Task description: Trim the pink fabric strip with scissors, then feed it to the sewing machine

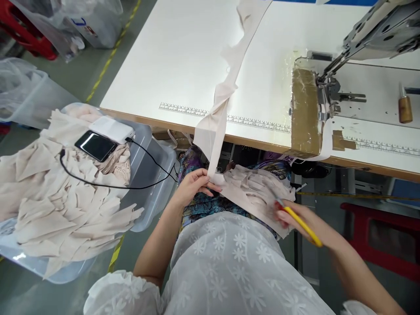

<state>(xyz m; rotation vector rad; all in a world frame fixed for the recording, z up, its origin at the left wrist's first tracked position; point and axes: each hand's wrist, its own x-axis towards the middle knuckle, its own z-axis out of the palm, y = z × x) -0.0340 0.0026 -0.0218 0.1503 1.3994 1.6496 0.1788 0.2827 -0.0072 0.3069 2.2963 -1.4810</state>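
Observation:
My left hand (194,184) pinches the lower end of a long chain of beige fabric pieces (219,109) that hangs from the white table down to my lap. More beige pieces (254,190) lie stacked on my lap. My right hand (295,218), blurred by motion, is closed on a yellow-handled thread snipper (303,226) at the right edge of that stack.
A sewing machine (367,39) stands on the white table (183,57) at the right, with a taped arm (305,111). A clear bin (151,175) at my left holds beige cut pieces (59,205), a phone (96,145) and a white power bank (111,129). A red stool (377,236) is at right.

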